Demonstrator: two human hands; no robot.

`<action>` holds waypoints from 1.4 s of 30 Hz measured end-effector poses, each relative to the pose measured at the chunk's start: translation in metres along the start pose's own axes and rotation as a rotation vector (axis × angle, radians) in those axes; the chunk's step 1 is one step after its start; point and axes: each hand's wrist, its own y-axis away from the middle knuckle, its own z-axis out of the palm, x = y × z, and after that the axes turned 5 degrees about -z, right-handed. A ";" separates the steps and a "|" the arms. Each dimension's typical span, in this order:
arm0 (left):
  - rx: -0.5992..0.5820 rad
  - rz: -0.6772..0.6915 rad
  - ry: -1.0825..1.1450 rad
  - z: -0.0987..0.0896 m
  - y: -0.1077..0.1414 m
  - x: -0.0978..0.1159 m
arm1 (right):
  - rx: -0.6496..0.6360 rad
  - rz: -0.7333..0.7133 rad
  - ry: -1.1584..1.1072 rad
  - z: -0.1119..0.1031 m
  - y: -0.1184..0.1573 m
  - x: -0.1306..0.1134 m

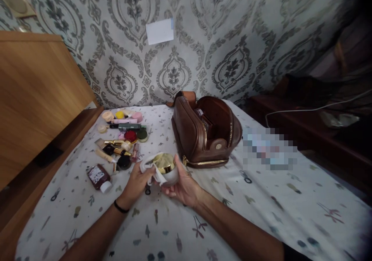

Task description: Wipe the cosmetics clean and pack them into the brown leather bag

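My right hand (188, 188) is wrapped round the side of a round cream jar (166, 168) with a shiny gold lid and a pale body. On its other side, my left hand (138, 180) pinches a white cloth (147, 166) and presses it against the jar. Both hands hold the jar up in front of me, just above the patterned sheet. A brown leather toiletry bag (188, 137) stands unzipped right behind my right hand, with a few items partly showing inside. To the left of my left hand lies a dark red bottle (99, 177) with a white cap.
Several cosmetics lie at the left: a green tube (130, 127), a red-lidded jar (130, 136), a black round container (124, 162). A wooden cabinet (37, 98) borders the left side. A blurred-out item (269, 149) lies right of the bag. Patterned wallpaper covers the wall (174, 67) behind.
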 end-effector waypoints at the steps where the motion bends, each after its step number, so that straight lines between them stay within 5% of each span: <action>1: 0.061 0.025 -0.026 -0.001 -0.001 -0.001 | 0.006 -0.034 -0.010 0.000 0.000 0.000; 4: 0.127 0.069 -0.034 -0.002 -0.002 0.000 | -0.012 -0.153 -0.003 -0.002 -0.003 0.002; 11: -0.089 0.075 0.089 0.007 0.007 0.011 | 0.005 -0.432 0.088 -0.006 -0.006 0.012; 18: 0.015 0.156 -0.006 0.005 0.005 0.009 | 0.062 -0.578 0.217 0.000 0.001 0.011; 26: 0.131 0.140 -0.162 0.001 0.005 0.007 | -0.078 -0.444 0.141 -0.003 -0.002 0.013; 37: -0.125 -0.022 0.054 0.006 0.005 0.012 | 0.041 -0.387 -0.033 -0.007 -0.008 0.012; 42: 0.132 0.001 -0.075 0.002 0.003 0.003 | 0.032 -0.430 0.054 -0.008 -0.007 0.016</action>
